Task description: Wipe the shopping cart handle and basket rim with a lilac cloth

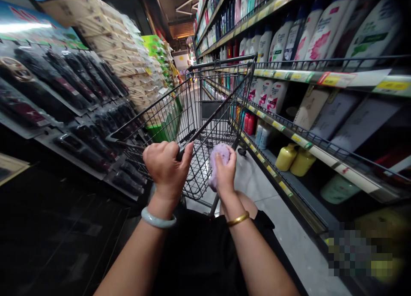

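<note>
My left hand (165,167) is closed around the dark handle bar (221,107) of a wire shopping cart (199,167), with the thumb lying along it. The cart stands at an angle in front of me, and its basket shows bare wire mesh. In my right hand (227,176) is a soft, light purple cloth (218,152), bunched up and pinched under the thumb. It is held just right of the cart's near end; whether it touches the wire I cannot tell.
Shelves with shampoo bottles (327,28) and yellow bottles (285,156) line the right side. On the left hang packaged dark brushes (67,77), with stacked packs (118,52) beyond. The tiled floor (260,197) runs between.
</note>
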Demonstrator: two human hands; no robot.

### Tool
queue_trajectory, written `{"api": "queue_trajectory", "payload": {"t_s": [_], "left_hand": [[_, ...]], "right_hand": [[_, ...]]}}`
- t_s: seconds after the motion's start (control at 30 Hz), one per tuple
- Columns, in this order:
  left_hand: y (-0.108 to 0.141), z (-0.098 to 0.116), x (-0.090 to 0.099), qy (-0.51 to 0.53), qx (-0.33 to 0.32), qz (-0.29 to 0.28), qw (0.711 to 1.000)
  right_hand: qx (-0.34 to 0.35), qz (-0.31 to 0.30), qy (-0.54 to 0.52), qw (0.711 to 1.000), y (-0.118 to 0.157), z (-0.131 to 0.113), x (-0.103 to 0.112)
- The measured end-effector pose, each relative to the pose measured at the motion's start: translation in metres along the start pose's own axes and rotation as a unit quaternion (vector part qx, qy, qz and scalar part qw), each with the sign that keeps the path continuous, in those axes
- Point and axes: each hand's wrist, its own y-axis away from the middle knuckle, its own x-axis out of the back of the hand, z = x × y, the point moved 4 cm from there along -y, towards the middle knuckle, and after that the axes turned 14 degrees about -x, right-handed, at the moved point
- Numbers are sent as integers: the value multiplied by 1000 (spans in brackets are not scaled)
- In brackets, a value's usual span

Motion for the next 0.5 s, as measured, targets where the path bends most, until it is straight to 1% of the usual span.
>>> {"api": "queue_trajectory", "payload": {"t_s": [0.03, 0.1, 0.13, 0.17, 0.2, 0.23, 0.27, 0.33, 0.37, 0.4, 0.43, 0.47, 0.5], "left_hand": [[0, 0, 0, -2, 0, 3, 1000], [0, 0, 0, -5, 1, 2, 1000], [0, 0, 0, -5, 1, -1, 1000], [0, 0, 0, -5, 2, -4, 1000], [1, 0, 0, -3, 2, -8, 1000], [0, 0, 0, -2, 2, -10, 1000], [0, 0, 0, 0, 0, -11, 1000], [0, 0, 0, 3, -3, -8, 1000], [-1, 0, 0, 3, -4, -5, 1000], [-1, 0, 0, 2, -4, -1, 1000], [-1, 0, -1, 0, -4, 2, 1000], [-1, 0, -1, -2, -5, 4, 1000], [-2, 0, -2, -4, -8, 5, 1000]], "right_hand": [[30, -30, -6, 999, 13, -12, -6], [138, -77, 6, 987, 40, -35, -16], [190, -95, 22, 977, 50, -41, -20], [232, -104, 40, 966, 55, -43, -22], [255, -102, 57, 960, 53, -39, -22], [252, -88, 67, 961, 47, -30, -20], [225, -61, 68, 970, 36, -18, -16], [112, 17, 50, 992, 14, 6, -6], [57, 45, 37, 997, 7, 14, -3], [22, 58, 25, 998, 5, 16, -1], [17, 53, 15, 998, 8, 13, -2], [42, 35, 9, 998, 15, 5, -5], [87, 11, 9, 996, 24, -6, -9]]}}
